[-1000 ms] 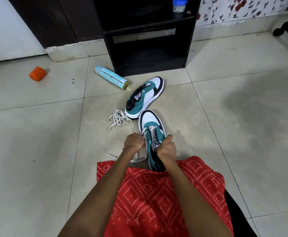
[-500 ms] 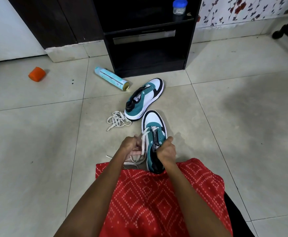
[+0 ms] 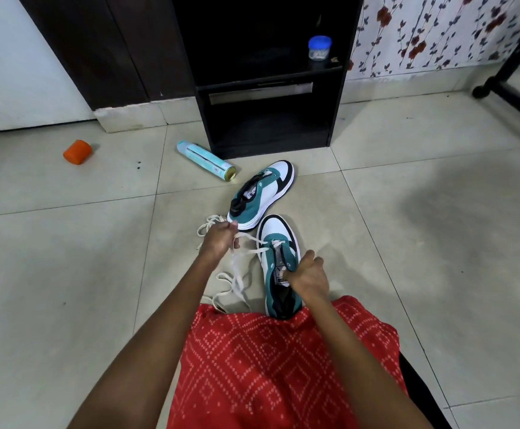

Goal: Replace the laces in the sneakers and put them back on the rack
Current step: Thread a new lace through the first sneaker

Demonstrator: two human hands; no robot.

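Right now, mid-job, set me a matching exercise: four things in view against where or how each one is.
Things: 1 near sneaker; 2 far sneaker; 3 spray can; 4 blue-lidded jar.
States: A lying on its side on the floor; B on the rack shelf; C held by the right hand, its lace pulled by the left hand; D unheld, toe toward the rack.
Pairs: 1-C; 2-D; 3-A; 4-B.

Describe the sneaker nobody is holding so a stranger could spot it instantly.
Start at the black rack ahead. On the tiles just before its bottom opening, right of a fallen spray can, lies a teal, white and black sneaker. Unlike its twin nearer the person, it shows no lace and no hand on it.
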